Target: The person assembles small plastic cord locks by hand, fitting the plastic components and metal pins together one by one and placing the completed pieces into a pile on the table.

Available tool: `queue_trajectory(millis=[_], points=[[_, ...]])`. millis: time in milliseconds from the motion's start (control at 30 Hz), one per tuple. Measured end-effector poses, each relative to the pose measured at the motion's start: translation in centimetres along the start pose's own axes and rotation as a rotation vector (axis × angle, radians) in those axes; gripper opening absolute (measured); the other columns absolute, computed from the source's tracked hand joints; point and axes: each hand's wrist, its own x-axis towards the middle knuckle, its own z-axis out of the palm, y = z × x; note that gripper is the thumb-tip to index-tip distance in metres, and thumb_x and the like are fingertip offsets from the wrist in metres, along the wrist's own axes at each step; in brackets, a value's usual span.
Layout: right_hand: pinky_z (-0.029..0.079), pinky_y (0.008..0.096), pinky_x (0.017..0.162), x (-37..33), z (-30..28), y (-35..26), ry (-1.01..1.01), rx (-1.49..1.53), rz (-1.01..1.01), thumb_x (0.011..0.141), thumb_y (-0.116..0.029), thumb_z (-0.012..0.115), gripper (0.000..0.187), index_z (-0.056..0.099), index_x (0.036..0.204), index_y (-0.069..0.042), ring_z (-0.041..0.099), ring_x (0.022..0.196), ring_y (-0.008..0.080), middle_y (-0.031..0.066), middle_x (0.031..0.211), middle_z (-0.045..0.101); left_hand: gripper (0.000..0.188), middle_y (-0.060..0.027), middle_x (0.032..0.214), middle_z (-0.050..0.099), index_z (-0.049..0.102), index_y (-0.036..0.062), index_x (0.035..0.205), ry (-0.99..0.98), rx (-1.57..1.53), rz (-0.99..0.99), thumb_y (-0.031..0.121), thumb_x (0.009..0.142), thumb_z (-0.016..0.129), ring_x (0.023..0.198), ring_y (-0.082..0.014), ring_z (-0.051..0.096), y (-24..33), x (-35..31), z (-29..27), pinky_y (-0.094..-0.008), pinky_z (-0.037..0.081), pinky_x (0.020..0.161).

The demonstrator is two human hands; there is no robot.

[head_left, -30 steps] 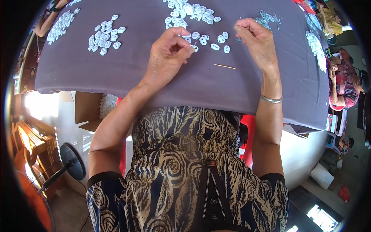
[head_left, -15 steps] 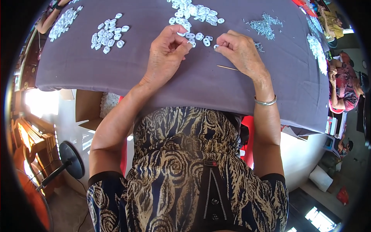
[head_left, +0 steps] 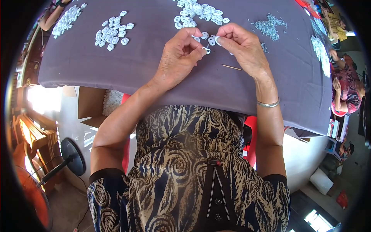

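Pinching small white piece (head_left: 207, 51) btwn thumb & forefinger of L hand (head_left: 181, 58); grip closed at tips, w/ other fingers curled loosely. Holding second white piece (head_left: 217, 40) btwn thumb & fingertips of R hand (head_left: 244, 48); grip closed there too, tips pointing L. Held close together but not touching, over table (head_left: 116, 67) w/ grey-purple cloth; can't tell exact ht. Too small to make out finer detail on either.

Lying just beyond & btwn hands: few loose white pieces (head_left: 205, 35), oval w/ holes, partly hidden by fingers. Set farther back, nr ctr: big heap of white pieces (head_left: 203, 11). Spread to R of that: pile of thin metal pins (head_left: 270, 27), w/ small scatter of same just beside R hand. Lying nearer body, below R hand: wooden toothpick (head_left: 232, 67), roughly crosswise. Grouped on L, well apart from hands: smaller cluster of white pieces (head_left: 112, 34); heaped farther L, nr table edge: another pile of white pieces (head_left: 68, 21). Worn on R wrist: silver bracelet (head_left: 268, 104).
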Motion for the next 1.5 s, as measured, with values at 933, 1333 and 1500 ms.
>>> queue_trajectory(millis=[933, 1333, 1500], points=[[0.043, 0.0185, 0.068, -0.1, 0.8, -0.6, -0.032, 0.046, 0.012, 0.086, -0.008, 0.061, 0.007, 0.063, 0.092, -0.003, 0.050, 0.074, 0.0019, -0.0049, 0.082, 0.059, 0.031, 0.0017, 0.074, 0.058, 0.050, 0.0059, 0.111, -0.049, 0.034, 0.041, 0.002, 0.083, 0.063, 0.064, -0.0042, 0.051, -0.4, -0.1, 0.1, -0.0194, 0.045, 0.057], [0.036, 0.0157, 0.054, -0.2, 1.0, -0.7, -0.121, 0.041, 0.004, 0.086, -0.007, 0.061, 0.005, 0.063, 0.090, -0.004, 0.045, 0.065, -0.0006, -0.0060, 0.076, 0.056, 0.033, 0.0011, 0.072, 0.057, 0.049, 0.0054, 0.110, -0.029, -0.004, 0.012, -0.003, 0.081, 0.063, 0.064, -0.0033, 0.050, -0.3, -0.2, 0.3, -0.0191, 0.044, 0.057], [0.035, 0.0152, 0.052, -0.2, 1.8, -0.5, -0.065, 0.047, -0.011, 0.087, -0.007, 0.061, 0.005, 0.063, 0.091, -0.005, 0.044, 0.064, -0.0009, -0.0058, 0.074, 0.056, 0.031, -0.0004, 0.073, 0.059, 0.050, 0.0050, 0.109, 0.028, -0.071, -0.015, -0.002, 0.081, 0.063, 0.063, -0.0040, 0.052, -0.3, -0.2, 0.4, -0.0201, 0.047, 0.055]])
